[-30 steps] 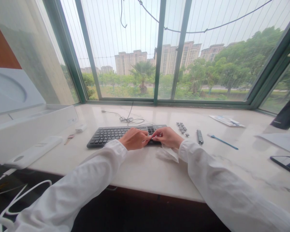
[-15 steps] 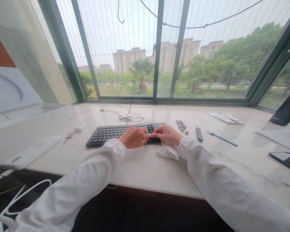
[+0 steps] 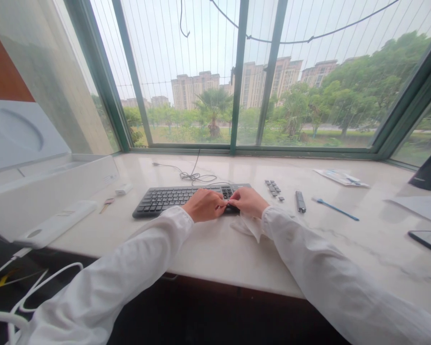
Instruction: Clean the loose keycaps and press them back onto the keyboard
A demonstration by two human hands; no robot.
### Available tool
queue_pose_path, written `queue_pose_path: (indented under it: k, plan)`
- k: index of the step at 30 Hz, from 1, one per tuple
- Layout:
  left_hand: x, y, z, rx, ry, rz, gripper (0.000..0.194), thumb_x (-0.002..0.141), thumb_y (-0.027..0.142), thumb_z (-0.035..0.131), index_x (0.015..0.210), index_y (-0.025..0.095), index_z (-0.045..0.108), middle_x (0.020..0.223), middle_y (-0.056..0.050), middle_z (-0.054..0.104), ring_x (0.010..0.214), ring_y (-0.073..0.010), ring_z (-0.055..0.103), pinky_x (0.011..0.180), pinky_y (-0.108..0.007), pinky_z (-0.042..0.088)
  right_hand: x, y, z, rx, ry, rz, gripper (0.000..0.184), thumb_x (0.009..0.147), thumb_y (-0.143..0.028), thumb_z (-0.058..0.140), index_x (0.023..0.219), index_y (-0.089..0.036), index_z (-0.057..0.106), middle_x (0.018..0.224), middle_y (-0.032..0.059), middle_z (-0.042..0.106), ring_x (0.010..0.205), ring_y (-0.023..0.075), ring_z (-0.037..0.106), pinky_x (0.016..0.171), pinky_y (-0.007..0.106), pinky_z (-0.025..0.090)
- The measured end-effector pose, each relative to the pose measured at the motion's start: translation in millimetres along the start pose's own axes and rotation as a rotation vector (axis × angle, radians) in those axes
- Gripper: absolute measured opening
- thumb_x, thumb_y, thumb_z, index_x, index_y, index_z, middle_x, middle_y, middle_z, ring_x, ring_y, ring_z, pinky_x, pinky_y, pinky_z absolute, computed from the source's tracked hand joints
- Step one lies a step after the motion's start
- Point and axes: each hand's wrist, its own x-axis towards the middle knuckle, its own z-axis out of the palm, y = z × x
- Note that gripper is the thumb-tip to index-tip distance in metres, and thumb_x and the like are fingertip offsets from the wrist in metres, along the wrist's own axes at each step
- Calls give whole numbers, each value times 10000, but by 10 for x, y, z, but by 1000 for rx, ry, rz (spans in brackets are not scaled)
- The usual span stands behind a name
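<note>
A black keyboard [image 3: 165, 197] lies on the pale marble sill [image 3: 215, 249] before the window. My left hand [image 3: 204, 205] and my right hand [image 3: 248, 201] meet over the keyboard's right end, fingers curled and pinched together on something small that I cannot make out. A crumpled white tissue [image 3: 247, 226] lies under my right wrist. Several loose black keycaps [image 3: 273, 188] sit just right of the keyboard.
A dark small tool [image 3: 300, 201] and a blue-handled swab [image 3: 335, 209] lie to the right, then a flat packet [image 3: 341, 177] and a phone [image 3: 429, 240]. A white box [image 3: 50, 187] and white power strip [image 3: 55, 224] stand left. The keyboard cable [image 3: 192, 175] coils behind.
My hands stay pinched together at the keyboard's right end with only slight finger movement. The view has shifted a little.
</note>
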Motion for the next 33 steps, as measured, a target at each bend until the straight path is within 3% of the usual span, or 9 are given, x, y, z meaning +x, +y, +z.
queue_pose_path:
  k: [5, 11, 19, 33]
  plan:
    - [20, 26, -25, 35, -30, 19, 331, 888, 305, 440, 760, 206, 728, 686, -30, 660, 511, -128, 527, 466, -255, 281, -14, -14, -25, -10, -51, -47, 234, 790, -347, 603, 795, -191, 777, 745, 50, 730, 708, 172, 616, 579, 236, 402]
    - [51, 77, -81, 73, -48, 51, 388, 897, 261, 406, 623, 132, 649, 657, -76, 656, 505, -144, 557, 476, -253, 323, -23, -18, -3, 2, -36, -32, 213, 794, -333, 604, 804, -192, 765, 758, 49, 727, 707, 165, 611, 567, 232, 390]
    - [66, 99, -97, 83, -76, 69, 306, 846, 207, 435, 606, 128, 608, 666, -95, 657, 542, -162, 583, 491, -256, 359, -1, 0, 12, -4, -31, -42, 210, 782, -350, 620, 798, -191, 756, 785, 50, 729, 742, 171, 621, 594, 231, 405]
    - [58, 113, -73, 92, -76, 94, 316, 848, 182, 437, 604, 134, 632, 660, -75, 646, 508, -138, 553, 475, -249, 315, 31, 43, 84, -26, -17, -58, 160, 776, -322, 617, 780, -197, 716, 776, 40, 723, 750, 177, 625, 622, 251, 399]
